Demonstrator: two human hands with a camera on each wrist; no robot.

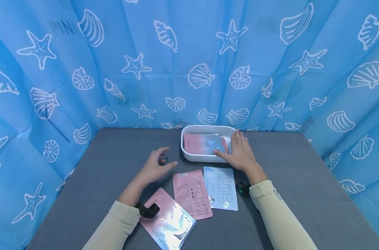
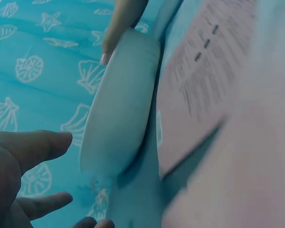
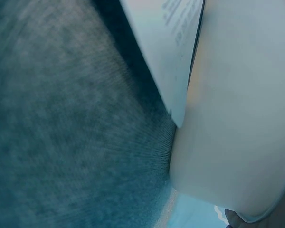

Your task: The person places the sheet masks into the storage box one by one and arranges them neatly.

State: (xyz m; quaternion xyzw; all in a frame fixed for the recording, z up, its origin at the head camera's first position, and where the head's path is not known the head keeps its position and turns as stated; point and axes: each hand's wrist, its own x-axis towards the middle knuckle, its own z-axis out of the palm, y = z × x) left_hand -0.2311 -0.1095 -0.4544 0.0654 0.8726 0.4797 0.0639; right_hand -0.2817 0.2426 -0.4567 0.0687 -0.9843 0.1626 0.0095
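On our grey table (image 1: 302, 180), the white tray (image 1: 198, 158) holds packets (image 1: 198, 143); three loose packets (image 1: 194, 198) lie nearer us. We're likely steadying it, right hand (image 1: 241, 154) over its end, thumb spread from fingers; taking another calls for lowering our empty left hand (image 1: 153, 169), fingers apart.

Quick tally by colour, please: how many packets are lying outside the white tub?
Pink packet: 1
Pale blue packet: 1
Two-tone packet, pink and silvery blue: 1
Total: 3
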